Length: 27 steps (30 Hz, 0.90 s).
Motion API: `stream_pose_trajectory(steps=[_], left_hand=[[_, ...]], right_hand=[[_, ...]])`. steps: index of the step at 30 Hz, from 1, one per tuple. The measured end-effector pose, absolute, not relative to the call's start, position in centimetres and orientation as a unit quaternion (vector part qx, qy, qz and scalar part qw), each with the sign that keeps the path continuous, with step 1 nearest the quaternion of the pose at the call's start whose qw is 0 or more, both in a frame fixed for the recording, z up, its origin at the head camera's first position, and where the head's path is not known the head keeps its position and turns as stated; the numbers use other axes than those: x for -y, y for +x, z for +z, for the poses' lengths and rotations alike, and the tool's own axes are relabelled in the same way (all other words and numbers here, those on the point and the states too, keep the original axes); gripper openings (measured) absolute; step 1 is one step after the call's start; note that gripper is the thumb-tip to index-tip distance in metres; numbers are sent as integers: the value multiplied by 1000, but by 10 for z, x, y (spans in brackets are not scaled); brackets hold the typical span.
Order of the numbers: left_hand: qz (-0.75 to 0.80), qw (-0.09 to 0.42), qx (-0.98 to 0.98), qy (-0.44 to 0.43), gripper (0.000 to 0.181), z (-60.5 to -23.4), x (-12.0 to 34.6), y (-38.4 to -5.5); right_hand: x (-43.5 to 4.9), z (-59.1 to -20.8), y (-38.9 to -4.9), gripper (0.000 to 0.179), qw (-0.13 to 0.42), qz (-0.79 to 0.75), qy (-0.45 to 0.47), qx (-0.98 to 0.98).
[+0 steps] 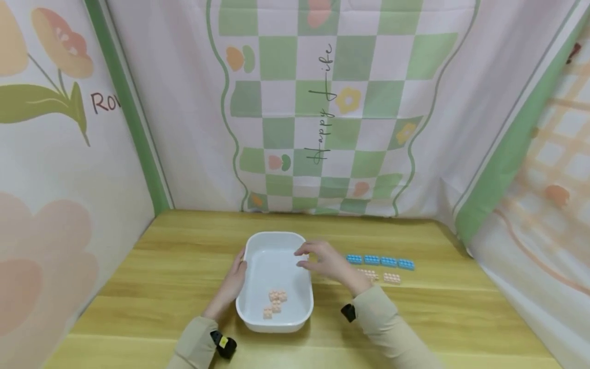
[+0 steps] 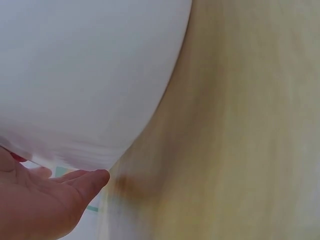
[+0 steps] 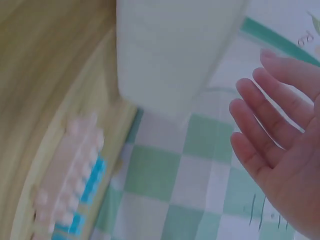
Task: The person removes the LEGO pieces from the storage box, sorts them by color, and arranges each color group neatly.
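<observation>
A white rectangular basin (image 1: 272, 264) stands on the wooden table, with several small pale pink building bricks (image 1: 276, 306) lying at its near end. Against the basin's left outer wall rests my left hand (image 1: 232, 279); in the left wrist view its thumb (image 2: 92, 184) lies straight along the white wall (image 2: 85, 75). Over the right rim hovers my right hand (image 1: 324, 260), fingers spread and relaxed. In the right wrist view nothing is between its fingers (image 3: 260, 102).
Right of the basin, several blue bricks (image 1: 388, 262) form a row on the table. In front of them lie pale pink bricks (image 1: 392, 278), partly hidden by my right wrist. A checked curtain (image 1: 322, 128) hangs behind the table (image 1: 184, 266).
</observation>
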<state>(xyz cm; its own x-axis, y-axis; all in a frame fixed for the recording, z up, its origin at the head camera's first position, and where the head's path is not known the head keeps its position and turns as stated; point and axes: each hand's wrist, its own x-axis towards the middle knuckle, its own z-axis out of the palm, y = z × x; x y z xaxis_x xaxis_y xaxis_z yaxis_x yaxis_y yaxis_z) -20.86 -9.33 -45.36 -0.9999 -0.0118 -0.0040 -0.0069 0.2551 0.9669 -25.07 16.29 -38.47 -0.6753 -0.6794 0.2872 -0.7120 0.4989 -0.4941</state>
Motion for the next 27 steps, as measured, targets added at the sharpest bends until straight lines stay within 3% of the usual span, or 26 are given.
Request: stream_pose_trajectory(steps=[12, 27], left_hand=[[-613, 2, 790, 0, 51, -453, 93, -209], [-614, 3, 789, -1, 52, -452, 95, -209]], right_hand=[[-134, -398, -246, 19, -37, 238, 446, 862], [-122, -408, -237, 20, -105, 202, 420, 879]])
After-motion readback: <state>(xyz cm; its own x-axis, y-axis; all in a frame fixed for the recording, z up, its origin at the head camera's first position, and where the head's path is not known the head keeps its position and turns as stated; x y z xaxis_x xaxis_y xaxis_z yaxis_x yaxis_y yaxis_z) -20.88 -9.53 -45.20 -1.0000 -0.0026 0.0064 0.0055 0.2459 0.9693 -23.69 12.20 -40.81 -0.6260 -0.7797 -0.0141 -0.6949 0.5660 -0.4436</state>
